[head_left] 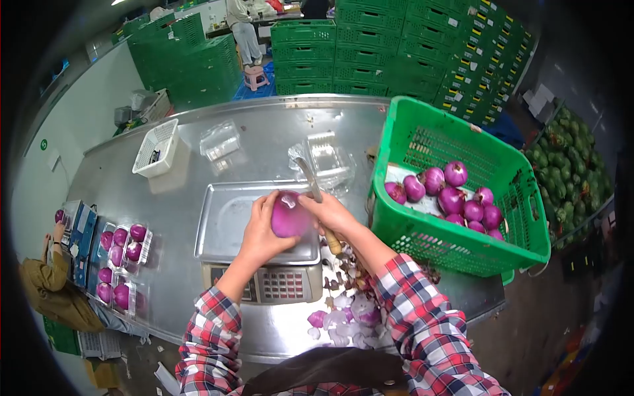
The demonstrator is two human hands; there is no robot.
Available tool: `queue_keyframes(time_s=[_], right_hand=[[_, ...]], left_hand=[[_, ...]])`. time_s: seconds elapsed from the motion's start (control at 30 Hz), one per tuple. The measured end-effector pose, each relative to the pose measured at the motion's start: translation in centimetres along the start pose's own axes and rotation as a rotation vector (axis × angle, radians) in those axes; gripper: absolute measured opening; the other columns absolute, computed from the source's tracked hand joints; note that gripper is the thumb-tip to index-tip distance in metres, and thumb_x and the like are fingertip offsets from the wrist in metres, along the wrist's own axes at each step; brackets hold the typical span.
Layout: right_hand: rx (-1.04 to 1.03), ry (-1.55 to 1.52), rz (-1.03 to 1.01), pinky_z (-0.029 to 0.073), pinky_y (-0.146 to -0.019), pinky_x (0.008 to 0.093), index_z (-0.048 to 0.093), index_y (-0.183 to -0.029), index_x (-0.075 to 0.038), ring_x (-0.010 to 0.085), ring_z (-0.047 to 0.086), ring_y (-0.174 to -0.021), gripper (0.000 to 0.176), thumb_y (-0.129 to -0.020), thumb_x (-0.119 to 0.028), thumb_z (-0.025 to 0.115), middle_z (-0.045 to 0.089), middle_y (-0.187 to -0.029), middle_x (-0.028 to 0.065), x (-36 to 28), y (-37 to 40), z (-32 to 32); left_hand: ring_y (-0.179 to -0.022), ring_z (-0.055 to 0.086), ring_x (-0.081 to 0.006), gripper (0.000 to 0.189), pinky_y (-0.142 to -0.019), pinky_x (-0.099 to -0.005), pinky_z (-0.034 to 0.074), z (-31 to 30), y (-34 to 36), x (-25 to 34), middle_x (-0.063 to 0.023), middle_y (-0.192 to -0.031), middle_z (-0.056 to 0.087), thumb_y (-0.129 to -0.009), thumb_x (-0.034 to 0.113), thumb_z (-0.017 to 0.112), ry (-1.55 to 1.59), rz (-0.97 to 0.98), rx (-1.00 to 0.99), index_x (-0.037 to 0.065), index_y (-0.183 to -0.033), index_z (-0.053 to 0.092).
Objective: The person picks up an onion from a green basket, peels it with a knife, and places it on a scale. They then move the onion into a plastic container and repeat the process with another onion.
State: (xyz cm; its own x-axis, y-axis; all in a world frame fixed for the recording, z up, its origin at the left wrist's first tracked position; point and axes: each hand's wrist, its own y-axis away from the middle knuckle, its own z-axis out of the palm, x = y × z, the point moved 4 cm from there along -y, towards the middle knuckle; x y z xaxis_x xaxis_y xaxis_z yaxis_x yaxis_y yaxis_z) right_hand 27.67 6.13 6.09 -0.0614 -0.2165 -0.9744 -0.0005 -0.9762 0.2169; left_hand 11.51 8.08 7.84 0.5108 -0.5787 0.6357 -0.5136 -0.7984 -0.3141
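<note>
Fingers of the left hand (pixel 259 232) cup the purple onion (pixel 289 216), steadying it against the knife (pixel 310 181) clenched in the right hand (pixel 331 212).

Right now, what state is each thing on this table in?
onion, held in the left hand
knife, gripped in the right hand, blade pointing away
crate, partly filled
peels, loose on the table
onion packs, filled

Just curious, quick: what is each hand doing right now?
Left hand: closed on onion.
Right hand: closed on knife, touching onion.
</note>
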Motion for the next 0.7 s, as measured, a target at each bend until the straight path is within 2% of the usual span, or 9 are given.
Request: queue_keyframes(time_s=[0.2, 0.33, 0.37, 0.43, 0.5, 0.57, 0.6, 0.63, 0.7], right_hand=[[0.015, 0.185, 0.088, 0.034, -0.031, 0.0236, 0.06, -0.084, -0.003, 0.0081, 0.044, -0.036, 0.026, -0.087, -0.029, 0.055, 0.051, -0.053, 0.0025, 1.4, -6.5, 0.3], [0.232, 0.569, -0.274, 0.048, -0.058, 0.0386, 0.061, -0.086, 0.002, 0.0311, 0.058, -0.056, 0.022, -0.081, -0.019, 0.058, 0.057, -0.058, 0.0133, 1.1, -6.6, 0.3], [0.312, 0.675, -0.279, 0.046, -0.076, 0.0412, 0.061, -0.091, 0.003, 0.0394, 0.058, -0.078, 0.023, -0.078, -0.016, 0.057, 0.06, -0.073, 0.019, 0.7, -6.5, 0.0], [0.454, 0.726, -0.511, 0.044, -0.081, 0.0402, 0.061, -0.092, 0.001, 0.0369, 0.056, -0.09, 0.025, -0.08, -0.018, 0.054, 0.059, -0.091, 0.0215, 0.7, -7.0, -1.6], [0.597, 0.793, -0.62, 0.045, -0.079, 0.0369, 0.063, -0.097, -0.002, 0.0333, 0.059, -0.086, 0.021, -0.082, -0.016, 0.058, 0.059, -0.095, 0.0193, 0.7, -6.6, -2.9], [0.621, 0.764, -0.548, 0.046, -0.075, 0.0365, 0.061, -0.1, -0.002, 0.0312, 0.059, -0.08, 0.024, -0.082, -0.017, 0.058, 0.057, -0.096, 0.0186, 1.0, -6.5, -3.9], [0.537, 0.606, -0.356, 0.039, -0.09, 0.0406, 0.057, -0.104, 0.001, 0.0379, 0.05, -0.103, 0.029, -0.082, -0.017, 0.053, 0.054, -0.106, 0.0231, 0.6, -6.1, -3.7], [0.606, 0.739, -0.369, 0.048, -0.066, 0.034, 0.059, -0.105, -0.002, 0.0241, 0.058, -0.074, 0.027, -0.083, -0.018, 0.058, 0.056, -0.098, 0.0167, 0.7, -6.2, -3.9], [0.641, 0.746, -0.373, 0.047, -0.07, 0.0368, 0.057, -0.108, 0.0, 0.0295, 0.058, -0.077, 0.033, -0.082, -0.021, 0.058, 0.055, -0.102, 0.0183, 1.5, -6.7, -4.5]], left_hand=[[-0.108, 0.046, -0.036, 0.091, -0.091, -0.0395, 0.042, 1.7, -2.6, -4.6, -0.022, -0.117, 0.043, -0.052, 0.027, 0.08, -0.094, -0.085, 0.02, 0.001, -0.128, 0.037], [-0.112, 0.042, -0.0366, 0.077, -0.096, -0.0395, 0.036, 1.2, -1.3, -4.5, -0.0224, -0.119, 0.043, -0.061, 0.022, 0.077, -0.206, 0.007, 0.1, 0.0, -0.124, 0.04], [-0.112, 0.042, -0.0365, 0.073, -0.096, -0.0395, 0.036, 0.5, -0.9, -4.7, -0.0221, -0.119, 0.043, -0.062, 0.021, 0.075, -0.24, 0.061, 0.169, 0.0, -0.123, 0.04], [-0.11, 0.044, -0.0355, 0.059, -0.095, -0.039, 0.036, -1.6, 0.3, -5.1, -0.0208, -0.119, 0.045, -0.071, 0.014, 0.069, -0.247, 0.078, 0.34, -0.001, -0.122, 0.042], [-0.108, 0.046, -0.0334, 0.054, -0.093, -0.0383, 0.037, -4.0, 2.0, -6.8, -0.0201, -0.117, 0.047, -0.076, 0.014, 0.065, -0.148, -0.076, 0.407, 0.0, -0.123, 0.042], [-0.105, 0.049, -0.0299, 0.049, -0.09, -0.0367, 0.038, -5.3, 4.1, -8.1, -0.0189, -0.113, 0.049, -0.08, 0.014, 0.061, -0.068, -0.222, 0.469, -0.001, -0.123, 0.042], [-0.102, 0.05, -0.0274, 0.047, -0.088, -0.0354, 0.04, -6.0, 5.0, -8.6, -0.018, -0.111, 0.05, -0.082, 0.014, 0.059, -0.032, -0.282, 0.503, -0.001, -0.123, 0.042], [-0.1, 0.051, -0.0249, 0.045, -0.086, -0.0341, 0.041, -6.6, 5.8, -9.1, -0.0172, -0.109, 0.051, -0.084, 0.015, 0.057, 0.005, -0.335, 0.542, -0.001, -0.123, 0.042], [-0.092, 0.052, -0.0207, 0.044, -0.081, -0.0317, 0.043, -7.0, 6.6, -9.7, -0.0147, -0.104, 0.052, -0.086, 0.017, 0.056, 0.174, -0.444, 0.544, -0.002, -0.123, 0.042]])
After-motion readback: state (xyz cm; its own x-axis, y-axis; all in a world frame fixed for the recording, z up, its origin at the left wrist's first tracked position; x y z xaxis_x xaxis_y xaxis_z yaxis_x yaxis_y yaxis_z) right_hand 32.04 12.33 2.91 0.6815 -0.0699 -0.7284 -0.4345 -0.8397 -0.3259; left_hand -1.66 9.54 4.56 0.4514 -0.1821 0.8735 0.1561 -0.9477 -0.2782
